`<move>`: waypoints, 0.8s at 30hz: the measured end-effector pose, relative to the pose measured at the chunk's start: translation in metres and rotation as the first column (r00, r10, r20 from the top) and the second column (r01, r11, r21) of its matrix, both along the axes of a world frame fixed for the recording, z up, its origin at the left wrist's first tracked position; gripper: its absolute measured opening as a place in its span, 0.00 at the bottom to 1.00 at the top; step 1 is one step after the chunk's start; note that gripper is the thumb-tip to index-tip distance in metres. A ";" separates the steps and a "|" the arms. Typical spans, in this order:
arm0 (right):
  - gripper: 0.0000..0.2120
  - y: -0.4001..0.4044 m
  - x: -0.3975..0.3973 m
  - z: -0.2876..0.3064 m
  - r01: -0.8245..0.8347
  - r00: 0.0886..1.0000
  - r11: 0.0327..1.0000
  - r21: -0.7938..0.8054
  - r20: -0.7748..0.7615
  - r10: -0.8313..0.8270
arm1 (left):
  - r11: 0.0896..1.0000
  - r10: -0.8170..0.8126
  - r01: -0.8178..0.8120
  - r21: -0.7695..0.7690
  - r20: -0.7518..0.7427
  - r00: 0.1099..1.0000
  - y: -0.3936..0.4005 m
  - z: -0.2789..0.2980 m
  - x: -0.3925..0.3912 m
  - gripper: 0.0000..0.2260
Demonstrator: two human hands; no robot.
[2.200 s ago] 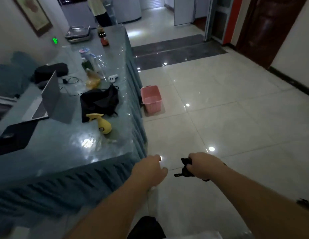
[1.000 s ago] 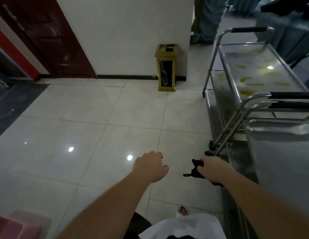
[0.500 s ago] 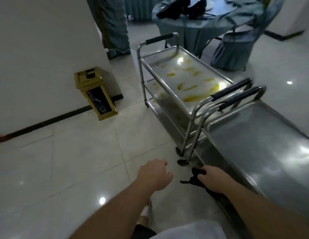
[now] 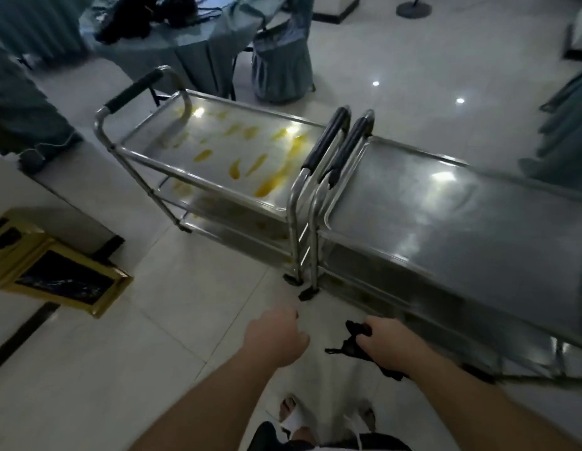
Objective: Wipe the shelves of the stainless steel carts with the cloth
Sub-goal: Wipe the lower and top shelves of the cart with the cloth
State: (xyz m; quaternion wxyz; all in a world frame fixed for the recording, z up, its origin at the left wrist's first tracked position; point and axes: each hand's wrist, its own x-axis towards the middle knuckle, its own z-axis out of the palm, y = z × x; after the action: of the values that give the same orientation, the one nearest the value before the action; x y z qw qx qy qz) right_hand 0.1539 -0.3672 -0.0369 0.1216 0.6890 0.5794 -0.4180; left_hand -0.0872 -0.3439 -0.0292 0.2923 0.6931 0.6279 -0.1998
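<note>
Cloth [image 4: 351, 345]: dark, bunched, gripped in the right hand [image 4: 382, 345] at lower centre of frame, held over the floor and clear of both carts. Left hand [image 4: 276, 336] just beside it, fingers curled, holding nothing. Two steel carts stand end to end, black handles nearly touching mid-frame. Left cart [image 4: 218, 157]: top shelf smeared with yellow streaks, more on a lower shelf. Right cart [image 4: 445, 206]: top shelf looks unstained. Gold bin [image 4: 55, 271] at left edge. Draped table [image 4: 185, 30] at top.
</note>
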 end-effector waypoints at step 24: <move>0.12 -0.012 -0.019 -0.203 0.476 0.870 0.867 -0.149 -0.065 -0.489 | 0.889 -0.426 0.408 -0.208 -0.046 0.904 0.092 -0.213 0.013 0.26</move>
State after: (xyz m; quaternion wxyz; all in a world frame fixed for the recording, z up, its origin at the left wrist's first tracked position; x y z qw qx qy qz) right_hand 0.1351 -0.3792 -0.2395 0.0279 0.7808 0.3658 -0.5057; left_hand -0.0737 -0.2517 -0.2426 0.2798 0.7703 0.4545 -0.3490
